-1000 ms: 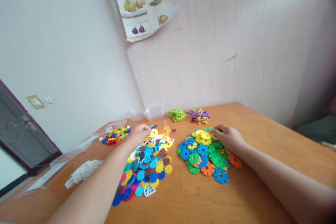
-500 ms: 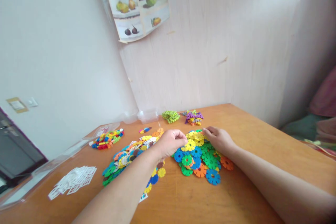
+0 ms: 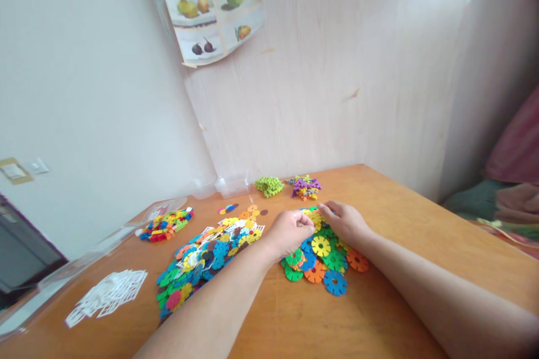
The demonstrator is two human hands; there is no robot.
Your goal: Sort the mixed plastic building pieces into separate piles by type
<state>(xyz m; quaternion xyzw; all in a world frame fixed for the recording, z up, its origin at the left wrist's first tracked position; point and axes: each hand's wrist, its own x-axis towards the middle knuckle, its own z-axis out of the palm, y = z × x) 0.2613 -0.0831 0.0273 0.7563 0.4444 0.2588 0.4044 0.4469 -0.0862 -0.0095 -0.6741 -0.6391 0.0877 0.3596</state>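
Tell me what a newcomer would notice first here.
Both hands meet over a bright pile of flower-shaped plastic discs near the middle of the orange table: the left hand curled at its left edge, the right hand resting on its far side. A wider spread of the same discs lies to the left, with white lattice pieces beyond it, and a fruit poster hangs crooked on the wall above.

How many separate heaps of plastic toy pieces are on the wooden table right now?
6: large coloured flower discs under left hand and right hand; mixed discs left; white lattice pieces; small bricks; green cluster; purple cluster. Arms may hide more.
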